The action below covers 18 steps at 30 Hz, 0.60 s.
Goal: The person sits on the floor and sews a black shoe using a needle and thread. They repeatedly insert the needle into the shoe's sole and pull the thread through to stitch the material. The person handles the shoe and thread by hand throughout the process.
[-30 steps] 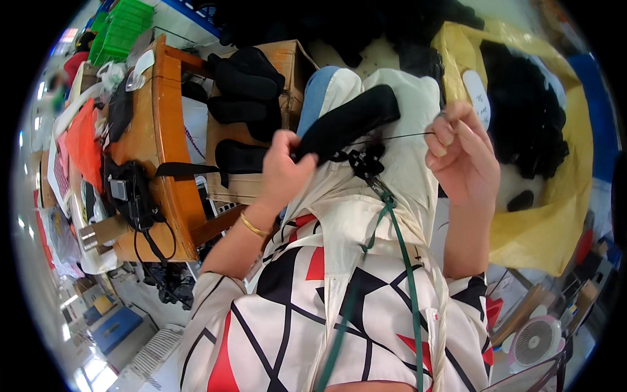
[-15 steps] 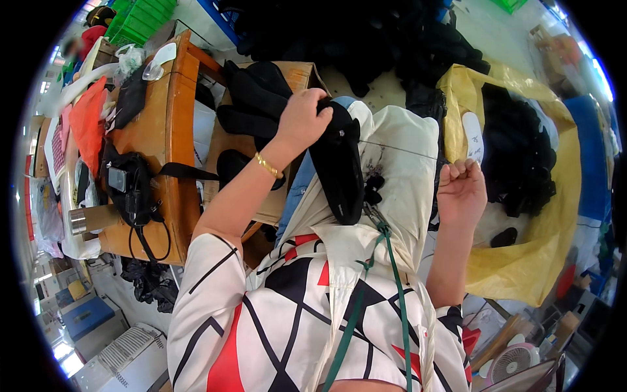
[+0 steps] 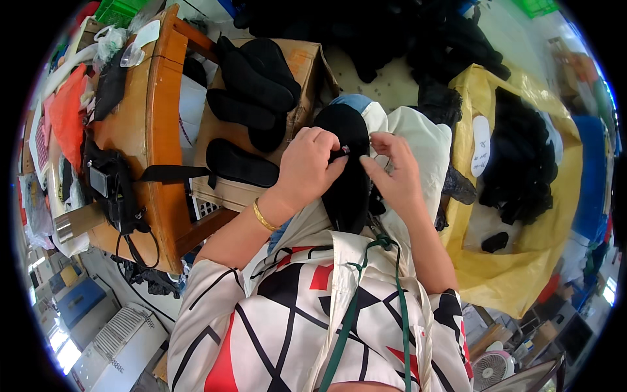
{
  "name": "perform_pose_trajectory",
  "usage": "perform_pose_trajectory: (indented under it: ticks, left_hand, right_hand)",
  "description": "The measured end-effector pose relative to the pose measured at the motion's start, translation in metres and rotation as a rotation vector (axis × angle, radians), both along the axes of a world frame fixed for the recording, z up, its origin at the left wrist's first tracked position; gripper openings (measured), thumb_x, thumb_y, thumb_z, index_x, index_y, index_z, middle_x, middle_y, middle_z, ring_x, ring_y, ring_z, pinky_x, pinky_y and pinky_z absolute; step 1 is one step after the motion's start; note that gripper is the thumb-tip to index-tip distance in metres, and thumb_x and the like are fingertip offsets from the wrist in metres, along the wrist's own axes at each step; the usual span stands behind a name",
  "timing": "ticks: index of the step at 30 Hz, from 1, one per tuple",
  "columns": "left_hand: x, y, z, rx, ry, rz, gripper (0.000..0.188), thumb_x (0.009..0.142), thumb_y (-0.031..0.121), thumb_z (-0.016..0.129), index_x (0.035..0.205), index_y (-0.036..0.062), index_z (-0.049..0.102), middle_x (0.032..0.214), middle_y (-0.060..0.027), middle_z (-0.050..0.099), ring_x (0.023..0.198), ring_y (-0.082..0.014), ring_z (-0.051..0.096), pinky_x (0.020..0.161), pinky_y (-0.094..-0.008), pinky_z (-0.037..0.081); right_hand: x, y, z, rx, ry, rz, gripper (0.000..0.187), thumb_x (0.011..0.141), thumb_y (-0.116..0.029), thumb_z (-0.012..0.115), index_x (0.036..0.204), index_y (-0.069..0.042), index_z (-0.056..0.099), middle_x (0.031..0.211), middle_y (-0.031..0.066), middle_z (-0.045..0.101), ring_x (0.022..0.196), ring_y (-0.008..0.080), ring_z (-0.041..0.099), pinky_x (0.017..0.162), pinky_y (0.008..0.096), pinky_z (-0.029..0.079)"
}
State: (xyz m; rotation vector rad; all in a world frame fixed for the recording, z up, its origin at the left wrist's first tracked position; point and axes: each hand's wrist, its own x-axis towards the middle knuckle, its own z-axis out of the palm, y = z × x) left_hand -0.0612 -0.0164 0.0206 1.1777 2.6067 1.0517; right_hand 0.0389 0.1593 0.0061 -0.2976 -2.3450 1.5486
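A black slipper [image 3: 348, 189] lies lengthwise across my lap, its rounded end away from me. My left hand [image 3: 307, 166] is closed on its left side, thumb and fingers pinching the black upper beside a small light spot. At the right edge of the slipper, my right hand [image 3: 395, 173] has its fingers curled and its thumb against the edge. Whatever those fingertips hold is too small to make out. Several more black slippers [image 3: 241, 163] rest on a cardboard box [image 3: 307, 68] to the left.
A wooden table [image 3: 160, 124] with a black bag [image 3: 111, 186] stands at the left. On the right, an open yellow sack [image 3: 522, 287] holds black pieces, with a white insole [image 3: 481, 145] at its near side. A dark heap [image 3: 372, 32] lies ahead on the floor.
My right hand has come left from beside the yellow sack to the slipper's edge. The thread stretched between them no longer shows. My left hand has moved down and nearer along the slipper.
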Motion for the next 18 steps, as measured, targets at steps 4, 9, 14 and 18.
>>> perform_pose_trajectory:
  ticks: [4,9,14,18]
  left_hand:
    - [-0.003,-0.001,-0.008,0.092,0.037,-0.030,0.024,0.079,0.009,0.075,0.093,0.0049,0.057,0.088,-0.0100,0.062,0.084,-0.0314,0.059,0.072,-0.0408,0.049]
    - [-0.006,-0.003,-0.010,0.154,-0.082,-0.065,0.026,0.078,0.004,0.076,0.094,0.0060,0.056,0.083,-0.0086,0.062,0.078,-0.0307,0.060,0.069,-0.0390,0.049]
    - [-0.013,-0.004,-0.015,0.189,-0.215,-0.020,0.023,0.080,0.008,0.075,0.094,0.0083,0.057,0.082,-0.0088,0.062,0.081,-0.0306,0.061,0.069,-0.0402,0.050]
    - [-0.021,-0.002,-0.015,0.199,-0.265,0.012,0.020,0.082,0.009,0.073,0.099,0.0101,0.061,0.091,-0.0074,0.063,0.086,-0.0304,0.061,0.073,-0.0396,0.050]
  right_hand:
    - [-0.020,0.001,0.010,0.178,-0.128,0.159,0.031,0.081,-0.010,0.075,0.110,-0.004,0.067,0.091,0.0132,0.057,0.081,0.0308,0.058,0.073,0.0377,0.049]
    - [-0.021,0.001,0.001,0.129,-0.209,0.195,0.022,0.083,-0.012,0.074,0.103,-0.003,0.069,0.086,0.0126,0.057,0.077,0.0297,0.058,0.069,0.0382,0.049]
    - [-0.019,-0.007,0.011,0.090,-0.318,0.133,0.021,0.083,-0.017,0.075,0.095,-0.001,0.067,0.083,0.0138,0.058,0.073,0.0315,0.060,0.065,0.0402,0.049]
    - [-0.007,-0.005,-0.006,0.450,-0.291,0.190,0.021,0.084,-0.021,0.074,0.084,-0.002,0.064,0.079,0.0133,0.060,0.073,0.0333,0.062,0.063,0.0429,0.051]
